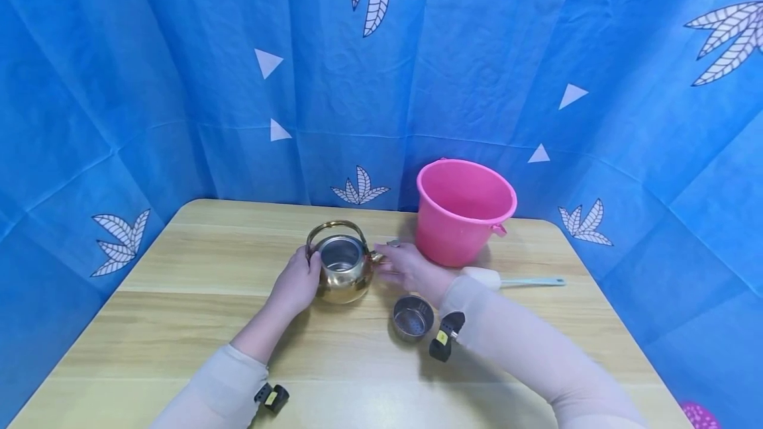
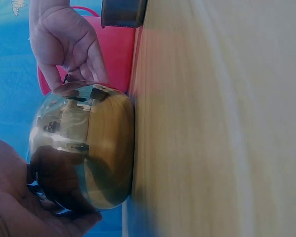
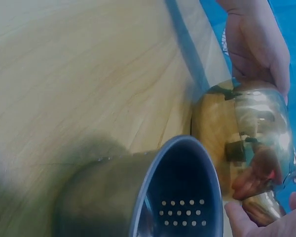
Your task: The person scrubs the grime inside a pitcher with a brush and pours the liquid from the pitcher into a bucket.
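A shiny gold teapot (image 1: 344,286) stands lidless on the wooden table, its hoop handle (image 1: 336,223) raised over the opening. My left hand (image 1: 299,283) grips its left side, thumb by the handle's base. On the opposite side, the fingers of my right hand (image 1: 411,266) hold the teapot at its short spout (image 3: 263,205), partly covering it. A metal tea strainer (image 1: 412,318) with rows of small holes sits just below my right hand, close to that wrist.
Behind my right hand stands a pink bucket (image 1: 454,237). A spatula with a white head (image 1: 483,277) and pale blue handle lies to the right, partly behind my sleeve. A blue patterned curtain (image 1: 357,98) hangs along the far edge of the table (image 1: 197,323).
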Available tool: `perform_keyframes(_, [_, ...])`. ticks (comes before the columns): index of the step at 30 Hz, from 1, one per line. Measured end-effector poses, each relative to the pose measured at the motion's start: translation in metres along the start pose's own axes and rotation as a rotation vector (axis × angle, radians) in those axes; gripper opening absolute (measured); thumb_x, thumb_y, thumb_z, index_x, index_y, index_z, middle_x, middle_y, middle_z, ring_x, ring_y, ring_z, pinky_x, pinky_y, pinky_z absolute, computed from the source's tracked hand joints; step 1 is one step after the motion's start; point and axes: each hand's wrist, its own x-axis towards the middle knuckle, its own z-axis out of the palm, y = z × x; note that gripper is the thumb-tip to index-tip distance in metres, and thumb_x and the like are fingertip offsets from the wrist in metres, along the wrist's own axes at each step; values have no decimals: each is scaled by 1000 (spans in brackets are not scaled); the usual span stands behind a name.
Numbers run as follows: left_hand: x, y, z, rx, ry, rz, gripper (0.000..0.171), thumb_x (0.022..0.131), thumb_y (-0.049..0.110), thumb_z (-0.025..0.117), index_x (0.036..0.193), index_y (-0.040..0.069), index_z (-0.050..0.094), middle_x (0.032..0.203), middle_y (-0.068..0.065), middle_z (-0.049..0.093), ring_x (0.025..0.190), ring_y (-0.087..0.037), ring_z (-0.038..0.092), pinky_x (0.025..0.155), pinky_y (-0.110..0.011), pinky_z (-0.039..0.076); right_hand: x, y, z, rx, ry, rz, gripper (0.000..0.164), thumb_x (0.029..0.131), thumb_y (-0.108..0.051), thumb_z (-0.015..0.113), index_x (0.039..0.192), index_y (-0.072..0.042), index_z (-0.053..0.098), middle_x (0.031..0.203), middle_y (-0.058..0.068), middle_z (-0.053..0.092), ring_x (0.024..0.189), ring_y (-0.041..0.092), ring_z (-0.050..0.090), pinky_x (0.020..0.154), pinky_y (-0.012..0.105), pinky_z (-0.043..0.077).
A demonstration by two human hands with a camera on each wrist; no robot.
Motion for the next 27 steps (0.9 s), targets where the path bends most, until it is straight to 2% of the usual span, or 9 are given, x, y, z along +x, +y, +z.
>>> perform_keyframes(8, [0, -1, -1, -2, -1, 1, 59, 109, 33, 28, 145, -14, 32, 143, -37, 42, 134, -51, 40, 113, -59, 32, 0, -1, 5, 30, 20, -1, 34, 99, -15, 63, 124, 4, 53, 127, 20, 59, 121, 35, 60, 103, 44, 50])
perform_keyframes(20, [3, 0, -2, -8, 0, 5, 59, 109, 33, 28, 145, -14, 33, 143, -36, 43, 135, -50, 40, 112, -59, 33, 3, 1, 10, 65, 44, 0, 26, 98, -11, 64, 117, 5, 59, 114, 18, 62, 103, 28, 64, 93, 40, 56])
perform_keyframes(27, [4, 0, -2, -19, -5, 12, 58, 109, 31, 29, 144, -14, 33, 144, -36, 42, 136, -50, 39, 113, -58, 32, 5, 2, 12, 72, 40, 2, 27, 99, -12, 63, 119, 6, 58, 115, 19, 61, 105, 29, 63, 96, 41, 55])
